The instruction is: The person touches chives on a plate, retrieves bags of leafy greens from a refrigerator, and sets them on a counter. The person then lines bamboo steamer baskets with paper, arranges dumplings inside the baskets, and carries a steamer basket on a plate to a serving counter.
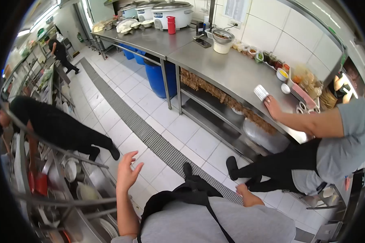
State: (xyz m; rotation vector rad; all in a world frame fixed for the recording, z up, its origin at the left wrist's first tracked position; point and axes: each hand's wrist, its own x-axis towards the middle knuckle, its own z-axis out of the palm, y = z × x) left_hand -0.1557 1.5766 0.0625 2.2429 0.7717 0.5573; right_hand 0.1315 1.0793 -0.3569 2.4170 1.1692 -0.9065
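Observation:
My left hand [129, 171] is raised over the tiled floor, thumb and fingers apart, holding nothing. Lower on the other side, my right hand [243, 191] hangs beside my body, near a co-worker's dark trousers; its fingers are too small and turned away to make out. Nearest on that side, the co-worker in a grey shirt [346, 137] rests a hand [273, 106] on the steel counter [215, 69], by a white striped item [260, 92]. Between my hands show my grey shirt and black apron [182, 198].
A floor grate [125, 115] runs diagonally. Left, a person in black [61, 123] bends by shelves of pots; another [60, 50] stands farther back. Rice cookers [172, 14], a red bottle [171, 25] and condiment jars [259, 57] sit on the counters. Below is a blue barrel [160, 79].

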